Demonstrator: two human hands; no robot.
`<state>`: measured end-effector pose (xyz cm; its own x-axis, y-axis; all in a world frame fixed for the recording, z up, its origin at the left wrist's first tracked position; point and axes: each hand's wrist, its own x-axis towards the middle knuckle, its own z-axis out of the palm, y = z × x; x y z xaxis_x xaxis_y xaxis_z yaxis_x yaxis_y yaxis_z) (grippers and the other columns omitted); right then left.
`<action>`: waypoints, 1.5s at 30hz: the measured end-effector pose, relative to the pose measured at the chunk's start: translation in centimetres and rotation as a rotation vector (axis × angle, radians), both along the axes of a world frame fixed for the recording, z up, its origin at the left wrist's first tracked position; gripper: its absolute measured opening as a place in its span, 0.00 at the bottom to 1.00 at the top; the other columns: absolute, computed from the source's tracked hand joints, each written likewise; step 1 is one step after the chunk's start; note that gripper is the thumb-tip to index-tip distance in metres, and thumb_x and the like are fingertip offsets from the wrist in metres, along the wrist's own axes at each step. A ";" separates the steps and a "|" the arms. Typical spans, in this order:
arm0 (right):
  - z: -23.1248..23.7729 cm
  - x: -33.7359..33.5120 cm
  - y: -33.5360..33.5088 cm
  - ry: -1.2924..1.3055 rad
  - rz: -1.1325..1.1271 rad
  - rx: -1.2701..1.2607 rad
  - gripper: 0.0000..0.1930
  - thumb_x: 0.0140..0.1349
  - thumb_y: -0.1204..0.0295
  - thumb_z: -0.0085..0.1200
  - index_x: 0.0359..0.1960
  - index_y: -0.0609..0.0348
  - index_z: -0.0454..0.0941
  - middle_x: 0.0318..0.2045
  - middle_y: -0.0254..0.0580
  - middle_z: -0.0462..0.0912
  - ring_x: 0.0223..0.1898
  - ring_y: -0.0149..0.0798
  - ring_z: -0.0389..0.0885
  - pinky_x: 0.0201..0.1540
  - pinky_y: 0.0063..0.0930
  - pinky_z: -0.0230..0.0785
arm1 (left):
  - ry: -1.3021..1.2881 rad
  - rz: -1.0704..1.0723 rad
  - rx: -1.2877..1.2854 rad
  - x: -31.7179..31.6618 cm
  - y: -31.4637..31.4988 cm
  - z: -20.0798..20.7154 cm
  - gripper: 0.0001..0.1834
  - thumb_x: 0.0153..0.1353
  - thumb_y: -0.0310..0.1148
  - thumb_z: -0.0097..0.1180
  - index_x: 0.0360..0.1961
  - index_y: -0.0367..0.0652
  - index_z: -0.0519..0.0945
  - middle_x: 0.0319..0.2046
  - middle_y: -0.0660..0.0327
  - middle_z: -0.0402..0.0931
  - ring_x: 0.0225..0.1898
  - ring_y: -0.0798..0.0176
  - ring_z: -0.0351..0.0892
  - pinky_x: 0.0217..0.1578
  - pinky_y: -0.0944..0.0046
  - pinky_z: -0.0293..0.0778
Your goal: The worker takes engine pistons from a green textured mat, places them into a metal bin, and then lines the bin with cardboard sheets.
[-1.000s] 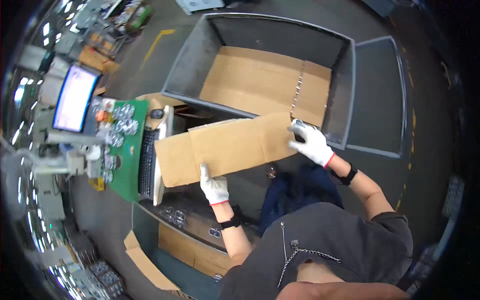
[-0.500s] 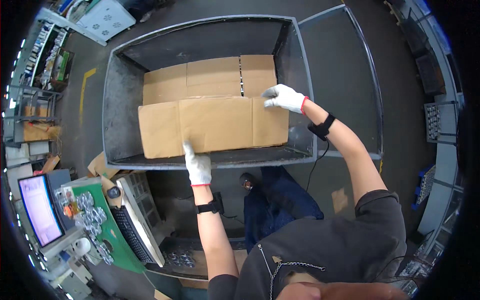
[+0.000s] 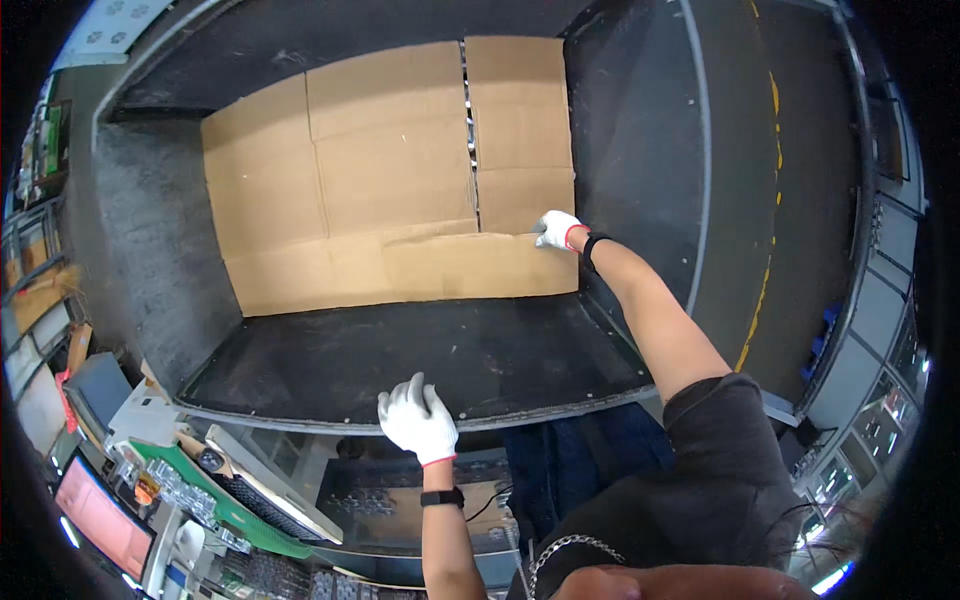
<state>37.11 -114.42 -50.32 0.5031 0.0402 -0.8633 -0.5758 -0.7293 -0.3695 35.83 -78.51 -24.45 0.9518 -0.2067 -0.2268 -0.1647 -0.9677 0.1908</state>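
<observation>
A large dark metal bin (image 3: 460,350) with tall walls is right in front of me. Flat brown cardboard (image 3: 395,130) covers its floor, with a narrow gap between two pieces toward the right. Along the near side, a cardboard strip (image 3: 470,268) lies low over the others. My right hand (image 3: 557,230), in a white glove with red cuff, reaches deep inside, its fingers curled at the strip's upper edge near the right end. My left hand (image 3: 418,420), gloved alike, is at the bin's near rim, fingers stretched forward and slightly apart, holding nothing.
To the lower left stand a monitor (image 3: 105,515), a keyboard (image 3: 265,512) and a green mat (image 3: 215,500) with shiny metal parts. A yellow line (image 3: 757,315) runs along the floor right of the bin. Shelving (image 3: 860,365) stands at the far right.
I have leaned closer over the bin. The raised cardboard sheet has gone down flat inside. My left hand has let go of it and moved to the near rim; my right hand has gone down with it.
</observation>
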 end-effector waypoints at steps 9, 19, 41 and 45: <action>-7.4 -5.6 -0.2 0.006 0.361 -0.522 0.10 0.56 0.69 0.52 0.30 0.51 0.87 0.31 0.45 0.87 0.36 0.46 0.86 0.38 0.41 0.76 | 0.063 -0.011 0.001 -0.1 -0.2 -0.4 0.10 0.52 0.26 0.56 0.36 0.39 0.84 0.33 0.55 0.81 0.40 0.52 0.80 0.60 0.44 0.64; -7.5 -4.2 0.0 -0.180 0.675 -0.351 0.08 0.51 0.71 0.55 0.24 0.57 0.86 0.26 0.49 0.85 0.30 0.50 0.85 0.35 0.43 0.76 | 0.061 -0.005 0.022 -0.6 0.0 -0.7 0.10 0.55 0.26 0.55 0.38 0.39 0.83 0.35 0.54 0.80 0.41 0.52 0.78 0.61 0.44 0.63; -7.7 0.6 -3.5 -0.012 -0.644 -0.731 0.27 0.55 0.57 0.61 0.50 0.65 0.75 0.43 0.58 0.83 0.47 0.57 0.81 0.49 0.43 0.75 | -0.019 -0.009 -0.054 -0.9 0.4 -1.1 0.10 0.46 0.28 0.56 0.31 0.38 0.83 0.30 0.52 0.80 0.36 0.50 0.78 0.56 0.41 0.64; -9.1 1.5 -4.2 0.088 -0.739 -0.648 0.40 0.51 0.57 0.66 0.62 0.66 0.63 0.54 0.59 0.77 0.56 0.54 0.77 0.56 0.39 0.72 | -0.001 -0.023 -0.038 -1.0 0.5 -0.8 0.10 0.47 0.28 0.56 0.32 0.39 0.83 0.31 0.53 0.80 0.37 0.50 0.78 0.58 0.41 0.62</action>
